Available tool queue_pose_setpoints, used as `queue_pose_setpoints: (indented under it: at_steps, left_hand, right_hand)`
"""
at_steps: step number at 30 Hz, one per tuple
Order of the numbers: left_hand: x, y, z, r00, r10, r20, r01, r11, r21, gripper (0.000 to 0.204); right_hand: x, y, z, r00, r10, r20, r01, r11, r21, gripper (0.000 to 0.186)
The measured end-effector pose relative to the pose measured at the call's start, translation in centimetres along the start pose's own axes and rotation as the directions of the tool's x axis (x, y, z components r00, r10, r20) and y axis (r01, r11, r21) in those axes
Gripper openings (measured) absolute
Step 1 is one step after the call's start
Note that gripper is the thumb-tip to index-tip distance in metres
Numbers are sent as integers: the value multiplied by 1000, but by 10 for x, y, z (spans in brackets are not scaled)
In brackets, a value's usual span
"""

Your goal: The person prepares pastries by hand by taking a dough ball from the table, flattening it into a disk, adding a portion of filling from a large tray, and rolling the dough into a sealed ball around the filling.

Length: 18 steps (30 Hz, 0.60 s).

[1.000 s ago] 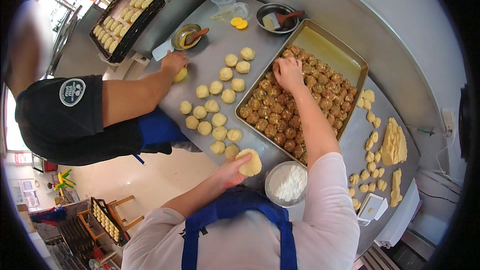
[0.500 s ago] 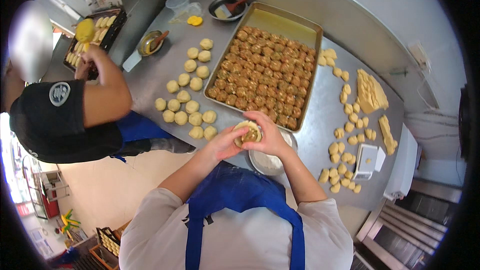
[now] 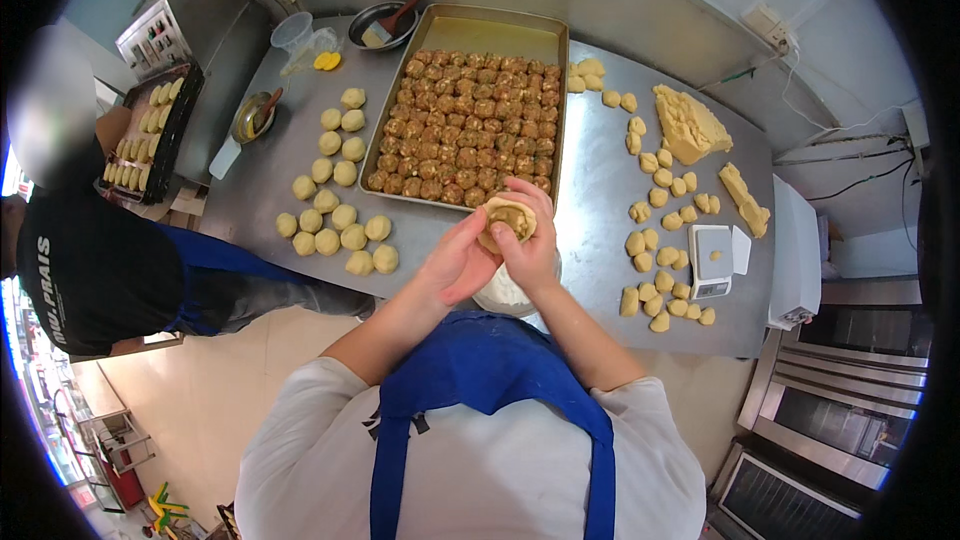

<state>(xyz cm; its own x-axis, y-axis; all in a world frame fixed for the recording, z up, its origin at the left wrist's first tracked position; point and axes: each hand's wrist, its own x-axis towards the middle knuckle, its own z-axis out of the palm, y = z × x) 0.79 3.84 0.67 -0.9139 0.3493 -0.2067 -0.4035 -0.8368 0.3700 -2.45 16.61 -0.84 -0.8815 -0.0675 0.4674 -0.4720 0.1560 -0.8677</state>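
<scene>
Since a moment ago your hands rose nearer the tray point(image 3: 556, 100); left hand point(image 3: 455, 265) cups the dough point(image 3: 507, 219); right hand point(image 3: 528, 245) fingers pinch its rim shut around the filling.

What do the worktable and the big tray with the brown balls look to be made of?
The worktable looks like brushed stainless steel: grey, with a dull sheen and soft reflections. The tray also seems to be metal, perhaps aluminium or steel with a golden tint; its bare far end shines and its rim is thin and folded.
</scene>
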Motion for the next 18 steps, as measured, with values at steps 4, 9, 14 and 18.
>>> queue_pose_setpoints:
  at_steps: [4,9,14,18]
  left_hand:
    - [-9,9,5,999,-36,36,29,982,188,42]
    - [-15,8,23,998,-10,55,-6,956,292,44]
    - [-20,10,30,983,161,-85,-124,934,335,45]
    - [-29,12,26,990,74,-121,-24,927,373,45]
  right_hand:
    - [16,-11,-28,930,-191,315,226,971,-79,47]
    - [21,-10,-20,933,-307,187,322,945,-56,38]
    - [22,-40,-4,974,-212,85,212,977,12,28]
    - [22,-38,-5,941,-213,262,256,956,-141,26]
